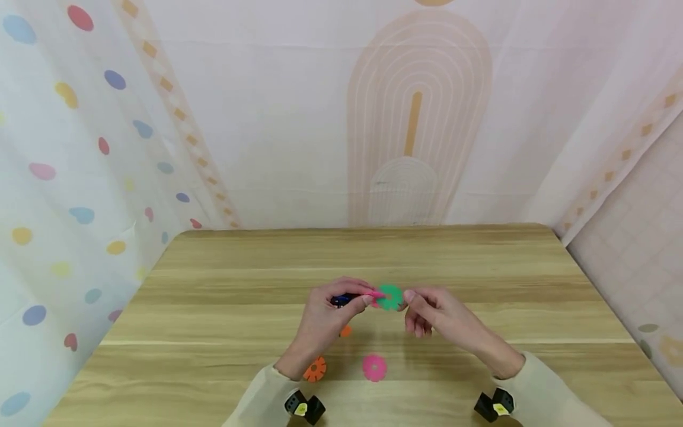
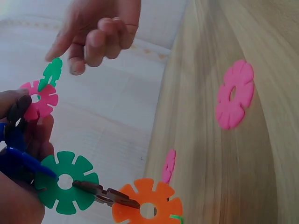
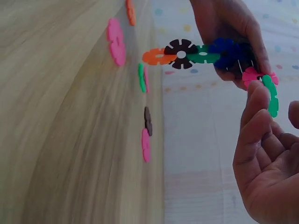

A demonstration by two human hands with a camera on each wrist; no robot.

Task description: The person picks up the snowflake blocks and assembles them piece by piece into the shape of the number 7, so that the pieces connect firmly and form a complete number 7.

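Note:
My left hand (image 1: 333,311) grips a chain of slotted plastic discs (image 3: 201,52) above the wooden table (image 1: 213,284). The chain runs orange, dark brown, green, blue, then a pink disc (image 2: 41,99) at my fingertips. A green disc (image 1: 390,296) is slotted into that pink one at the chain's end. My right hand (image 1: 427,314) is just right of it, fingers relaxed and palm showing in the right wrist view. Its index fingertip (image 3: 258,91) touches the green disc (image 3: 271,95). The chain's orange end (image 1: 345,331) hangs below my left hand.
On the table near me lie a loose pink disc (image 1: 374,367) and a loose orange disc (image 1: 315,369). Patterned curtains close in the table at the back and both sides. The table's far half is bare wood.

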